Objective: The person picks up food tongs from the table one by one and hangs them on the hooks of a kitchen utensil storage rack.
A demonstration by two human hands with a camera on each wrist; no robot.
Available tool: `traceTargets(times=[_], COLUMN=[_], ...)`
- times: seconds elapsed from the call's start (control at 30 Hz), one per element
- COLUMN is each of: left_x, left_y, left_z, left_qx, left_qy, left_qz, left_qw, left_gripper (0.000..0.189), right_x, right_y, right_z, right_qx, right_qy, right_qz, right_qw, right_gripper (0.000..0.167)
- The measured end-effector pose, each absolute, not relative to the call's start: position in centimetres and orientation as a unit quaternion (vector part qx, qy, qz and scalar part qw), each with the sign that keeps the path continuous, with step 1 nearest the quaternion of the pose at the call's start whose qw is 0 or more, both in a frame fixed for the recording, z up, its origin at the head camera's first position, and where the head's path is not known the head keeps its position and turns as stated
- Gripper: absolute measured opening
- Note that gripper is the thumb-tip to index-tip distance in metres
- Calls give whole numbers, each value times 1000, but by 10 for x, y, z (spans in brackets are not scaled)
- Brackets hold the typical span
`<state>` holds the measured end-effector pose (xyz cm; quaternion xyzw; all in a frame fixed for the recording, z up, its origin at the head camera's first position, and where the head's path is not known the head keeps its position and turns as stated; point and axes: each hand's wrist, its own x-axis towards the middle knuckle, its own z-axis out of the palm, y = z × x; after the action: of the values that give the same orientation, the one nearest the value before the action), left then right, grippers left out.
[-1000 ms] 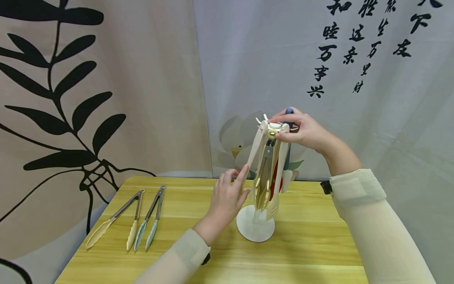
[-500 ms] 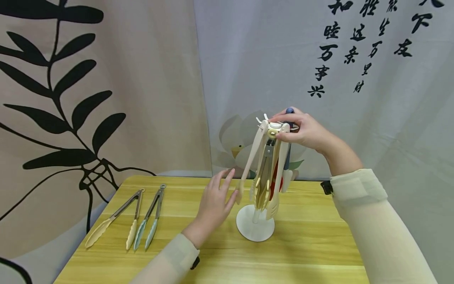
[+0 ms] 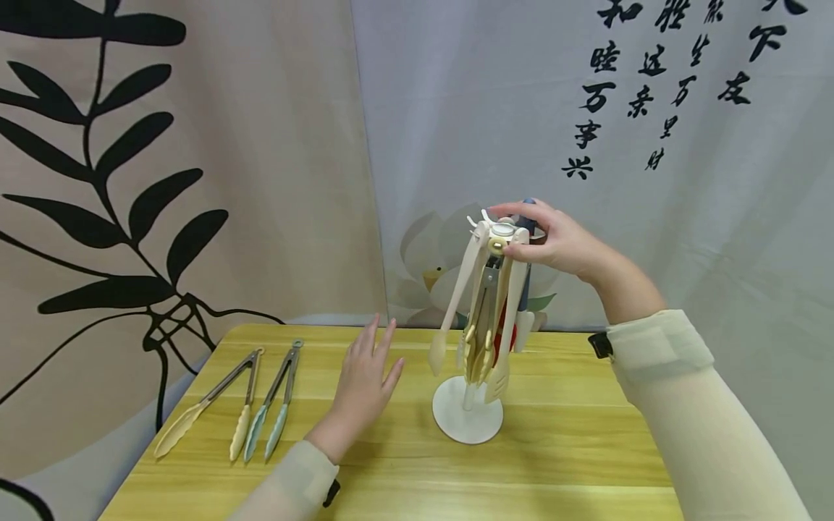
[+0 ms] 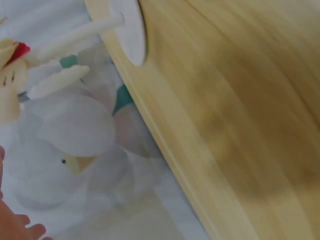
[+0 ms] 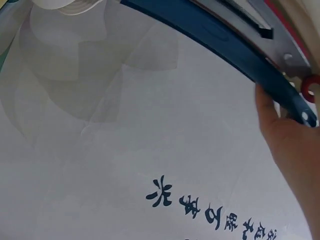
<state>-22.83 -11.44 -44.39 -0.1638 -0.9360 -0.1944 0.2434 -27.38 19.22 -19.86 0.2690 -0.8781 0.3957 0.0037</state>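
Note:
A white utensil stand [image 3: 468, 420] with a round base stands upright on the table, hung with several kitchen tools. My right hand [image 3: 554, 242] grips its top, the thumb by a cream hanging ring and the index finger reaching over the hub. In the right wrist view, the same hand's fingers lie at the end of a blue-handled tool [image 5: 200, 35]. Cream tongs [image 3: 482, 325], a slotted turner [image 3: 498, 380] and a pale spoon-like utensil [image 3: 438, 351] hang from the stand. Left of it, my left hand [image 3: 358, 383] is held over the table with fingers spread, holding nothing.
Cream-tipped tongs [image 3: 179, 432] and light-blue-tipped tongs [image 3: 279, 428] lie spread on the left of the wooden table [image 3: 554, 449]. A printed cloth [image 3: 456, 108] with leaves and characters hangs behind the table's far edge.
My left hand has come away from the pale utensil on the stand's left side and moved left and down. My right hand stays on the stand's top, its index finger slightly lifted.

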Motion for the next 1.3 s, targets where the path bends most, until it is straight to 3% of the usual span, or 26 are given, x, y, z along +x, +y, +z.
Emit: traceTargets(times=[0.17, 0.57, 0.77, 1.0, 1.3], left_x=[-229, -231, -230, -230, -227], left_y=[-138, -186, -205, -221, -230], left_z=[-454, -475, -483, -497, -499], left_qx=[-127, -46, 2, 53, 91], left_qy=[-948, -962, -975, -984, -988], left_qz=[-192, -198, -184, -160, -125], left_qw=[222, 183, 122, 54, -30], left_gripper=[76, 83, 82, 80, 77], right_x=[-270, -254, -242, -230, -230], right_y=[189, 181, 172, 157, 146], right_z=[-195, -185, -176, -165, -165], right_qx=[274, 234, 187, 139, 101], right_qy=[-868, -895, -930, -966, -975], right_qz=[414, 380, 318, 217, 196], right_qw=[1, 17, 14, 15, -4], right_gripper=[68, 74, 80, 76, 79])
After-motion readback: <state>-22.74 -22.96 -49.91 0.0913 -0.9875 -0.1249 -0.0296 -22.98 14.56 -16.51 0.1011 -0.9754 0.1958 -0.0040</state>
